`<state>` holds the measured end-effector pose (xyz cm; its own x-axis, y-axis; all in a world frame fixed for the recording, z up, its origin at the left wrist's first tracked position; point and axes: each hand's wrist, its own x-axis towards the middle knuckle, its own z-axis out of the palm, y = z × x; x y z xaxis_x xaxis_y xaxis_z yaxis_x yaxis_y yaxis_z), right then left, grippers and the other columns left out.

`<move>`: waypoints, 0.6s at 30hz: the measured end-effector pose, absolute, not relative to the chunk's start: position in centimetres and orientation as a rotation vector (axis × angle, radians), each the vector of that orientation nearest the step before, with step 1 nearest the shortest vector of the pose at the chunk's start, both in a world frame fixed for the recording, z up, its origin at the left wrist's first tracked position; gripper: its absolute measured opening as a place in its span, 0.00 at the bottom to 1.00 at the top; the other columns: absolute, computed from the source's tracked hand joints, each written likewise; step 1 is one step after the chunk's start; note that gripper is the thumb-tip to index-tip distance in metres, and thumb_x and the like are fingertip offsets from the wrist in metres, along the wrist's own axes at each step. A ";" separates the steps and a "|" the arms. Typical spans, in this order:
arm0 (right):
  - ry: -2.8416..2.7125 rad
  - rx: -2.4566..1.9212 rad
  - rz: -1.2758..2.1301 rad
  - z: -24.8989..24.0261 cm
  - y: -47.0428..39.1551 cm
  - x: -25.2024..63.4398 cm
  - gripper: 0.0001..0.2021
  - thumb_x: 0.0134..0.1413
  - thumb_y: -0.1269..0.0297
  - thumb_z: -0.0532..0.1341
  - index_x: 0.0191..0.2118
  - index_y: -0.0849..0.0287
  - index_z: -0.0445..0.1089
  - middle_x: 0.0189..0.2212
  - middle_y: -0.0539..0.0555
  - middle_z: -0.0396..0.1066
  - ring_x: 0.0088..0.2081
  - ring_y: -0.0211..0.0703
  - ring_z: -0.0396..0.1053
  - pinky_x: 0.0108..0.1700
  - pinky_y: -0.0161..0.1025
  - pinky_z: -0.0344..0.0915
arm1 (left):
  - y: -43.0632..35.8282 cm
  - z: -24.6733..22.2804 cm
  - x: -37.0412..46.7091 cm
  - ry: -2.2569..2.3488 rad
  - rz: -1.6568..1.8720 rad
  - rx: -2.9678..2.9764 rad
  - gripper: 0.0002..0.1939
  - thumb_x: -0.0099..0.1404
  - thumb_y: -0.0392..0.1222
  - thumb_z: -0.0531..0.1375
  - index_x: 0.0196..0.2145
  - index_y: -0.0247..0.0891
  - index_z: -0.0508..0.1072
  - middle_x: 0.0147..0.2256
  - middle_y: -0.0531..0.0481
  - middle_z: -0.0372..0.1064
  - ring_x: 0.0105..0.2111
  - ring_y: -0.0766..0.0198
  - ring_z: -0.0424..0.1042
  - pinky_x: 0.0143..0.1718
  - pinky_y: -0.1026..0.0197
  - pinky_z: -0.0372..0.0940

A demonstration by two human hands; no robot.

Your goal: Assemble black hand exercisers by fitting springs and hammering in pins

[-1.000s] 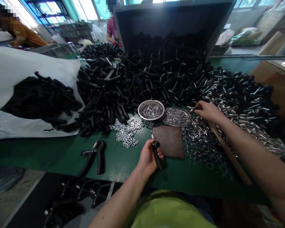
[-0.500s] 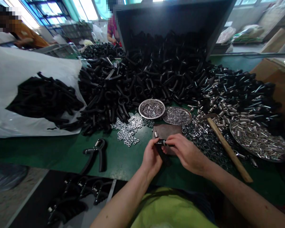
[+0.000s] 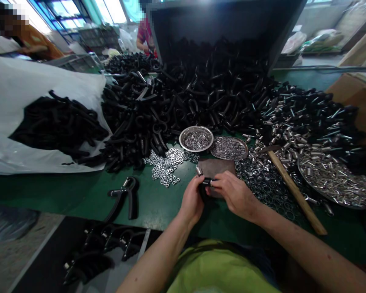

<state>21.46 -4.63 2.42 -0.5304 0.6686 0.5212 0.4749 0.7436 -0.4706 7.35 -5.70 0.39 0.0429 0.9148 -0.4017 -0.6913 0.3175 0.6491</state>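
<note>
Low over the front of the green table, my left hand (image 3: 192, 200) is closed around a black hand grip (image 3: 206, 182). From its upper end sticks a silver coil spring (image 3: 199, 170). My right hand (image 3: 235, 195) pinches a small black knob at the grip's right side, mostly covered by the fingers. Under and behind the hands lies a flat metal plate (image 3: 216, 165). A put-together hand grip (image 3: 133, 199) with two black handles rests on the table to the left.
Behind are a round bowl (image 3: 183, 140) and an oval tray (image 3: 245, 149) of small metal parts, and heaped black handles (image 3: 183, 97). Loose nuts (image 3: 167, 162) lie left. A hammer (image 3: 295, 193), metal rings (image 3: 271, 187) and knobbed screws (image 3: 317, 110) are right. Two people sit beyond.
Both hands stay at the hand grip. The right fingers have shifted slightly left, closer against it, and the spring leans a little more to the left. The view has moved slightly.
</note>
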 end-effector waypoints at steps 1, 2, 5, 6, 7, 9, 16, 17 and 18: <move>-2.219 -0.887 0.417 2.5 -4.6 21.3 0.07 0.59 0.70 0.52 0.40 0.58 0.65 0.36 0.59 0.71 0.38 0.46 0.68 0.40 0.45 0.66 | -5.8 0.4 7.3 0.888 1.266 0.333 0.08 0.55 0.42 0.60 0.28 0.35 0.66 0.23 0.57 0.59 0.22 0.72 0.58 0.27 0.67 0.55; -2.172 -0.962 0.512 2.6 -4.6 21.2 0.06 0.59 0.68 0.52 0.40 0.58 0.64 0.35 0.58 0.72 0.36 0.45 0.69 0.38 0.43 0.66 | -5.9 0.4 7.4 0.900 1.283 0.368 0.08 0.56 0.42 0.60 0.28 0.35 0.66 0.23 0.57 0.60 0.23 0.71 0.58 0.27 0.67 0.56; -1.886 -1.249 1.005 2.7 -4.6 20.6 0.12 0.63 0.58 0.46 0.41 0.57 0.62 0.22 0.49 0.69 0.20 0.38 0.65 0.24 0.36 0.62 | -6.1 0.5 7.6 0.951 1.333 0.512 0.07 0.57 0.42 0.60 0.29 0.36 0.68 0.25 0.56 0.63 0.25 0.70 0.60 0.30 0.67 0.57; -1.791 -1.300 1.182 2.6 -4.6 20.5 0.15 0.64 0.55 0.42 0.42 0.56 0.62 0.18 0.46 0.65 0.14 0.36 0.60 0.19 0.34 0.58 | -6.2 0.5 7.7 0.960 1.334 0.535 0.07 0.57 0.42 0.59 0.30 0.36 0.69 0.26 0.55 0.64 0.25 0.70 0.60 0.30 0.66 0.57; -1.732 -1.316 1.300 2.6 -4.6 20.4 0.18 0.64 0.53 0.40 0.44 0.56 0.61 0.15 0.44 0.62 0.12 0.35 0.56 0.17 0.33 0.55 | -6.2 0.5 7.7 0.962 1.335 0.531 0.07 0.57 0.43 0.59 0.30 0.36 0.69 0.26 0.55 0.64 0.26 0.70 0.60 0.30 0.66 0.57; -1.753 -1.292 1.239 2.4 -4.6 20.4 0.17 0.62 0.51 0.45 0.48 0.56 0.61 0.18 0.46 0.66 0.16 0.38 0.62 0.20 0.35 0.60 | -6.1 0.3 7.7 0.956 1.360 0.466 0.07 0.57 0.43 0.59 0.30 0.36 0.69 0.26 0.55 0.64 0.25 0.70 0.60 0.30 0.67 0.57; -1.878 -1.358 0.988 2.1 -4.8 20.5 0.15 0.63 0.58 0.45 0.48 0.54 0.64 0.24 0.51 0.71 0.26 0.44 0.70 0.29 0.42 0.66 | -6.0 -0.2 7.2 1.036 1.356 0.572 0.07 0.57 0.43 0.59 0.29 0.37 0.70 0.27 0.54 0.65 0.26 0.68 0.61 0.29 0.66 0.57; -1.879 -1.377 1.002 2.2 -4.8 20.5 0.15 0.63 0.57 0.46 0.49 0.54 0.63 0.24 0.51 0.70 0.26 0.44 0.70 0.29 0.41 0.66 | -6.0 -0.2 7.2 1.045 1.357 0.582 0.07 0.57 0.43 0.59 0.28 0.37 0.70 0.27 0.55 0.65 0.26 0.68 0.61 0.29 0.66 0.57; -1.917 -1.351 0.959 2.3 -4.8 20.4 0.15 0.62 0.56 0.49 0.49 0.54 0.63 0.27 0.52 0.72 0.29 0.46 0.71 0.31 0.43 0.67 | -6.0 -0.3 7.1 1.050 1.369 0.573 0.07 0.57 0.43 0.59 0.28 0.37 0.70 0.27 0.55 0.65 0.25 0.69 0.61 0.29 0.66 0.57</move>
<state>20.44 -4.83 2.27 -0.3031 0.9507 0.0649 0.5180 0.2215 -0.8262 7.13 -5.98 -0.27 -0.1208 0.9568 -0.2645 -0.5033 0.1707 0.8471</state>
